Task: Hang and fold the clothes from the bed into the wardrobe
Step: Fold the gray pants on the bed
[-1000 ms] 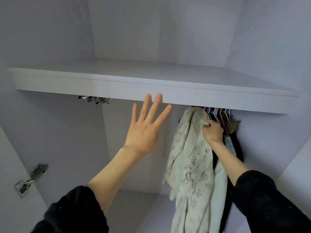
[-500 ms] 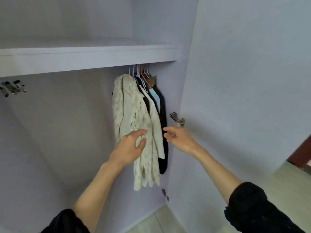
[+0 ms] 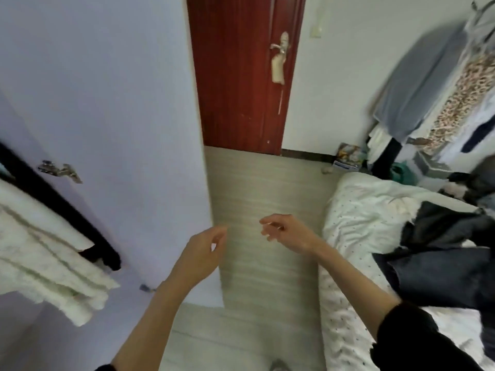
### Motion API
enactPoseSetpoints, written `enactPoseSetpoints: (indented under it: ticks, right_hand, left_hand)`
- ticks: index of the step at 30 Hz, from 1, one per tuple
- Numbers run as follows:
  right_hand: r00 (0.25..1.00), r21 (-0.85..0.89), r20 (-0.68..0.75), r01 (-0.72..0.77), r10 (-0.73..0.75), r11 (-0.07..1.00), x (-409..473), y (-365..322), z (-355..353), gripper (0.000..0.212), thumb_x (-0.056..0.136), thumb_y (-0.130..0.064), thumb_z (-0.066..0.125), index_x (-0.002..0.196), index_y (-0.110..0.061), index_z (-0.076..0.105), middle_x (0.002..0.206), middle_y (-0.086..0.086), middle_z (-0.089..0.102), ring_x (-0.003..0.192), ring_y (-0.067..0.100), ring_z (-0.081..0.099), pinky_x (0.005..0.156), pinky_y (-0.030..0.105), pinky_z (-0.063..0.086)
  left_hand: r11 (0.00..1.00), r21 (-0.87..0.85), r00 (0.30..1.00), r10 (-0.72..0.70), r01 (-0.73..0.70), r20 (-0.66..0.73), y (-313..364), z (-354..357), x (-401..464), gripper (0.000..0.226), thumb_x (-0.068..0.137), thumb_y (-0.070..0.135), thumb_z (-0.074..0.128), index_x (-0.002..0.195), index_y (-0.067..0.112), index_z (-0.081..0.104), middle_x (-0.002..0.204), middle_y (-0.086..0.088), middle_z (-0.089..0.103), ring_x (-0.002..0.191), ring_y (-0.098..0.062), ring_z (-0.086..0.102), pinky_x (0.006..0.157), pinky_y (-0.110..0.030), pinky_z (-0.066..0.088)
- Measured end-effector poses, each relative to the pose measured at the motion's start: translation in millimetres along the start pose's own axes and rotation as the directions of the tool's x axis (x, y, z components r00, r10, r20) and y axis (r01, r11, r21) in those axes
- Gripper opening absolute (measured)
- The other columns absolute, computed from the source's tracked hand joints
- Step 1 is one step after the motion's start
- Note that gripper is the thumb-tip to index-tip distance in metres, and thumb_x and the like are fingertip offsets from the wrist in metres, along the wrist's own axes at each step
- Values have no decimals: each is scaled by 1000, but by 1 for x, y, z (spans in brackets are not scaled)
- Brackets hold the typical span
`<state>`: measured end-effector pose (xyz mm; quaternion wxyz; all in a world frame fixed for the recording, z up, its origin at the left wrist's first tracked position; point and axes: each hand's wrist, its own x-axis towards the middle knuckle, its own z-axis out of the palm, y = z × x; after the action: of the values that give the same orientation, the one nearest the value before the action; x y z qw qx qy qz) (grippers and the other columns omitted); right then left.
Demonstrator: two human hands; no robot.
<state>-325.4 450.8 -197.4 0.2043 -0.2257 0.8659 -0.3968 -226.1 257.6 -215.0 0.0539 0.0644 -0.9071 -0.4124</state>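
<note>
My left hand (image 3: 203, 253) hovers over the floor in front of the open wardrobe door (image 3: 112, 108), fingers loosely curled and holding nothing. My right hand (image 3: 288, 231) floats a little to its right, fingers apart and empty. A cream lace garment (image 3: 45, 261) and a black one (image 3: 61, 207) hang in the wardrobe at the far left. On the bed (image 3: 359, 210) at the right lies a heap of dark clothes (image 3: 450, 253).
A red-brown room door (image 3: 241, 76) stands closed ahead. Pale wood-pattern floor (image 3: 262, 188) runs between wardrobe door and bed. A loaded clothes rack (image 3: 439, 97) with grey and leopard-print garments stands at the far right, with small items on the floor below it.
The view has swung right, from the wardrobe interior toward the room door and bed. Both hands have left the hanging cream garment and dropped lower, empty.
</note>
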Motion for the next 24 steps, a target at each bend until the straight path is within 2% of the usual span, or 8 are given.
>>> enactPoseSetpoints:
  ticks: [2,4,7,9,12,16,21,24]
  right_hand:
    - [990,54,-103,-86,92,995,-17,36,-39,28,97,-9,49,122,1,58,110,18,66,75,8,63,65,7,45]
    - [970,108,-178,-147,165,983,-28,67,-71,28,97,-12,49,121,-3,58,107,14,68,80,12,62,71,10,45]
    - [931,170,-258,-219,258,961,-35,116,-118,27,97,-15,49,121,-8,59,105,10,69,82,13,61,66,6,43]
    - [890,221,-322,-261,323,940,-37,160,-158,27,97,-17,49,121,-9,60,100,7,69,82,12,62,67,10,42]
    - [823,270,-402,-313,402,911,-44,207,-210,26,97,-19,49,120,-11,60,96,1,67,78,9,62,67,13,44]
    - [748,303,-461,-372,477,877,-55,258,-268,27,98,-20,48,120,-12,60,92,-3,67,74,3,61,68,12,45]
    - [658,365,-484,-447,577,816,-45,311,-320,27,97,-20,48,120,-13,61,93,-2,68,83,13,64,65,17,48]
    - [602,403,-487,-488,633,774,-21,342,-348,28,98,-20,47,120,-11,61,93,-2,68,84,13,65,66,13,46]
  left_hand:
    - [998,16,991,65,-68,116,31,41,33,28,98,24,47,122,21,61,101,14,60,93,-7,59,78,-7,39]
    - [993,8,973,110,-114,204,58,76,64,30,97,29,47,123,19,60,103,11,61,93,-9,59,75,-5,36]
    - [984,-35,939,178,-175,295,87,130,113,37,90,38,48,116,17,64,105,10,63,101,-17,64,85,-19,45]
    - [976,-41,906,215,-215,365,109,181,155,28,94,29,50,115,19,64,105,11,63,103,-17,64,88,-26,49]
    - [960,-44,863,269,-278,428,145,238,205,26,96,21,50,119,19,63,107,-3,69,100,-21,66,86,-30,50]
    - [944,-42,783,296,-328,547,195,303,259,30,98,24,45,124,22,59,116,-4,66,108,-19,61,83,-21,42]
    - [929,-81,685,322,-360,653,232,370,324,30,98,19,45,125,21,58,120,5,62,113,-13,57,87,-16,38]
    - [920,-97,605,327,-380,726,245,411,378,31,99,19,43,126,23,56,121,7,60,110,-10,56,88,-16,38]
